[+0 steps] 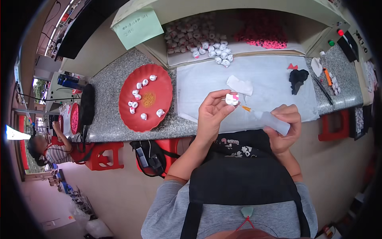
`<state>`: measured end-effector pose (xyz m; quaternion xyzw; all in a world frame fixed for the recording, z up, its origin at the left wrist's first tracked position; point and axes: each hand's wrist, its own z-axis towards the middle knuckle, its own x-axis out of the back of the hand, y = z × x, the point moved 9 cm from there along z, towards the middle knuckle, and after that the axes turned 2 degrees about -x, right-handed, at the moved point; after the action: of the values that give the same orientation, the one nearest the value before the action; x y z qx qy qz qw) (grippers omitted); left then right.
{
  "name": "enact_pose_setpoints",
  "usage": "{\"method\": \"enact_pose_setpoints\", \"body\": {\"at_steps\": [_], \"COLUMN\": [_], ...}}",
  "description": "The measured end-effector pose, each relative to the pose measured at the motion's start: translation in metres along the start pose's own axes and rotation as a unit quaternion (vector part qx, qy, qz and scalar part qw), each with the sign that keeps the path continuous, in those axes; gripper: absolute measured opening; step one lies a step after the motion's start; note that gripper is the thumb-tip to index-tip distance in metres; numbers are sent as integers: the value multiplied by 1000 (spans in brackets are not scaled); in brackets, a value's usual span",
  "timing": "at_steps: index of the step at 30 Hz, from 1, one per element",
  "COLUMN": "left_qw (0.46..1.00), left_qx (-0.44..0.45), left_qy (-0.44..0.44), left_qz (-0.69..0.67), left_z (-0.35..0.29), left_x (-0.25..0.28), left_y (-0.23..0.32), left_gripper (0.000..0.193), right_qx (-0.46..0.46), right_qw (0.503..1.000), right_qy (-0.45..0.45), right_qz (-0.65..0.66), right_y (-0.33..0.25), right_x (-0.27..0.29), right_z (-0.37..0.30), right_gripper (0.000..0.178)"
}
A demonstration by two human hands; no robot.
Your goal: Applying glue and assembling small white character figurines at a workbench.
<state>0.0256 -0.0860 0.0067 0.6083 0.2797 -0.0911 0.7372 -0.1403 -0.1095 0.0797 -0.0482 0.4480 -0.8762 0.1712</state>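
speckled grey stone worktop (105,119) is partly covered by a smooth white sheet (270,87). above it, a small rounded white piece with pink patches (231,99) is held by the left hand (215,113), pinched between thumb and fingertips. around the pale translucent cylindrical bottle (276,122), at four o'clock from the piece, the fingers of the right hand (288,123) are closed. its slim orange tip (246,108) is pointed toward the piece; whether contact is made cannot be told.

from the piece, the round red scalloped plate (145,126) with scattered white pieces is seen at nine o'clock, a torn white paper scrap (240,85) at one, and a crumpled black cloth (298,81) between two and three.

by its size in the fingers, the piece is judged light, probably stiff, and easily rolled because of its rounded sides; it is best gripped by opposite sides, with the facing surface left free. the bottle is judged light and squeezable, best held around its middle; its thin tip is probably easily bent.
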Motion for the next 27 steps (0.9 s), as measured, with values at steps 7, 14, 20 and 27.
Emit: {"method": "enact_pose_setpoints", "body": {"at_steps": [7,14,20,27], "left_qw": [999,998,997,997], "left_qx": [17,36,44,47], "left_qy": [37,42,50,53], "left_qz": [-33,-36,-31,-37], "left_z": [20,15,6,2], "left_x": [18,26,29,33], "left_y": [-20,-35,-43,-48], "left_gripper": [34,35,35,34], "right_qx": [6,5,-6,-8], "right_qw": [999,998,998,997], "right_qy": [-20,-43,-51,-60], "right_qz": [-34,-38,-30,-41], "right_y": [32,43,48,50], "right_x": [-6,-10,-11,-13], "right_z": [9,1,-8,-13], "right_gripper": [31,32,32,31]}}
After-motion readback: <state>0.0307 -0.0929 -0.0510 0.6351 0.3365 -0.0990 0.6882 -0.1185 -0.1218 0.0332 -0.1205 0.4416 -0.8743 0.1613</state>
